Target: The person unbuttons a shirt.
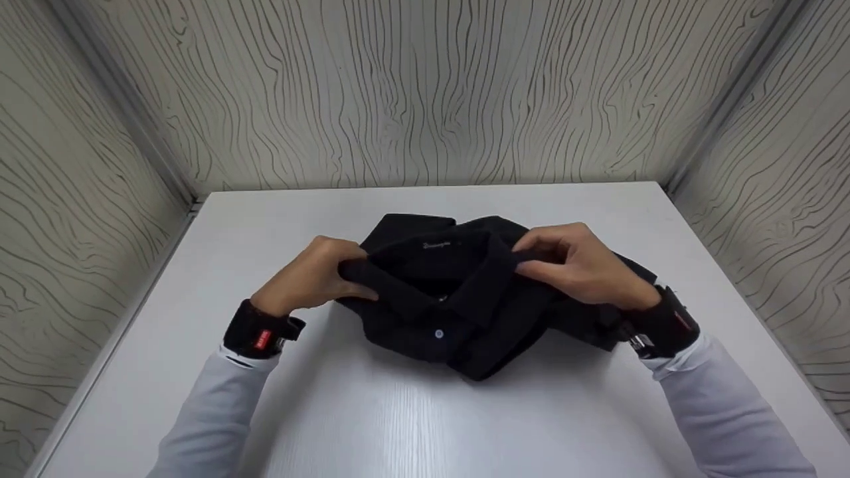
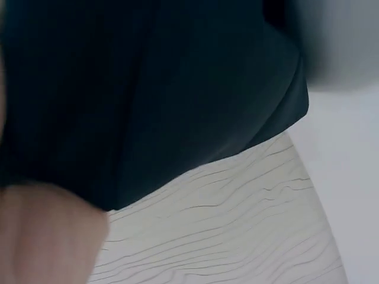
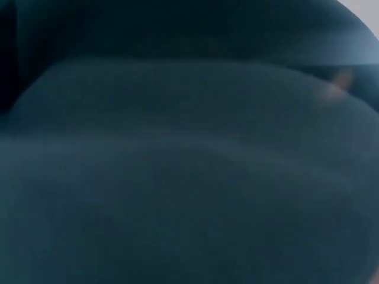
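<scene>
A dark collared shirt (image 1: 425, 332) lies bunched over the middle of the table, its collar raised toward me. White lettering shows inside the neck, and a pale button sits below the collar opening. On the left side of the collar, my left hand (image 1: 319, 275) grips the cloth between thumb and fingers. My right hand (image 1: 574, 262) pinches the shirt at the right shoulder, beside the collar. Dark cloth (image 2: 177, 89) hangs by the hand in the left wrist view. In the right wrist view, blurred dark fabric (image 3: 189, 195) fills nearly everything and hides most of the fingers.
The white table (image 1: 431, 425) reaches back to a wood-grain patterned wall (image 1: 425, 93). Similar patterned panels stand at the left and right sides. Black bands (image 1: 255, 332) wrap both wrists, over light sleeves.
</scene>
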Tool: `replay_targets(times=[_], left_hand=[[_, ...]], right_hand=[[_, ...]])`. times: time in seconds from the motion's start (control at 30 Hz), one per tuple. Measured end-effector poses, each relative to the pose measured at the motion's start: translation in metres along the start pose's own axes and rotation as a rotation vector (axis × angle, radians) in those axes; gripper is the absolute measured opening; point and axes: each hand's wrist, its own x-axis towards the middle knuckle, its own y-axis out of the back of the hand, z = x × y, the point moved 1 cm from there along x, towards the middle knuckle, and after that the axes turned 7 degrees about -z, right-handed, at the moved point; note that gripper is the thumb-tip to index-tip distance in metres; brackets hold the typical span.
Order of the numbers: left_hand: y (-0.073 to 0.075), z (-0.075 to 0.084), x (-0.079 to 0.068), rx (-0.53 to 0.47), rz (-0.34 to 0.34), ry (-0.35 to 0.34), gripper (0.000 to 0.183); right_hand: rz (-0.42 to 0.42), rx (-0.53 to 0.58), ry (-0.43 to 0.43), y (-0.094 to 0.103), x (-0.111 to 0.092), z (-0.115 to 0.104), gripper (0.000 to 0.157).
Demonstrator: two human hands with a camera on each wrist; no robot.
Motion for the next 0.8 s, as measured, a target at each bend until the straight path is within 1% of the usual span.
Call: replay_targets(times=[0.07,0.1,0.13,0.2,0.27,0.33,0.4,0.5,0.53,0.6,0.67,0.7,0.8], left_hand=[[-0.002,-0.008,0.0,0.007,-0.056,0.04,0.016],[-0.003,-0.014,-0.001,0.002,-0.078,0.06,0.012],[-0.004,-0.02,-0.002,-0.004,-0.089,0.08,0.012],[-0.005,-0.032,-0.006,-0.029,-0.087,0.118,0.02],[-0.007,-0.043,-0.011,-0.071,-0.051,0.155,0.025],[-0.007,-0.051,-0.015,-0.122,0.026,0.164,0.026],[-0.004,-0.052,-0.019,-0.184,0.109,0.166,0.024],[0.003,-0.045,-0.026,-0.268,0.206,0.142,0.022],[0.006,-0.04,-0.029,-0.278,0.223,0.133,0.024],[0.015,-0.027,-0.036,-0.262,0.239,0.109,0.028],[0.025,-0.011,-0.044,-0.211,0.221,0.086,0.03],[0.031,-0.002,-0.049,-0.188,0.196,0.077,0.03],[0.047,0.022,-0.065,-0.144,0.075,0.062,0.024]], right_hand=[[0.015,-0.063,-0.001,0.001,-0.003,0.0,0.018],[0.037,-0.099,-0.003,0.002,-0.005,0.0,0.017],[0.064,-0.139,-0.008,0.002,-0.008,0.0,0.016],[0.125,-0.22,-0.024,0.005,-0.014,0.003,0.014],[0.18,-0.295,-0.036,0.009,-0.022,0.009,0.012],[0.22,-0.347,-0.055,0.012,-0.031,0.018,0.012],[0.256,-0.377,-0.084,0.014,-0.039,0.029,0.012],[0.318,-0.402,-0.146,0.01,-0.049,0.045,0.01],[0.338,-0.403,-0.166,0.008,-0.051,0.05,0.009],[0.368,-0.405,-0.189,0.002,-0.054,0.06,0.008],[0.379,-0.398,-0.199,-0.004,-0.054,0.067,0.008],[0.378,-0.386,-0.197,-0.007,-0.054,0.07,0.007],[0.336,-0.319,-0.167,-0.015,-0.052,0.074,0.004]])
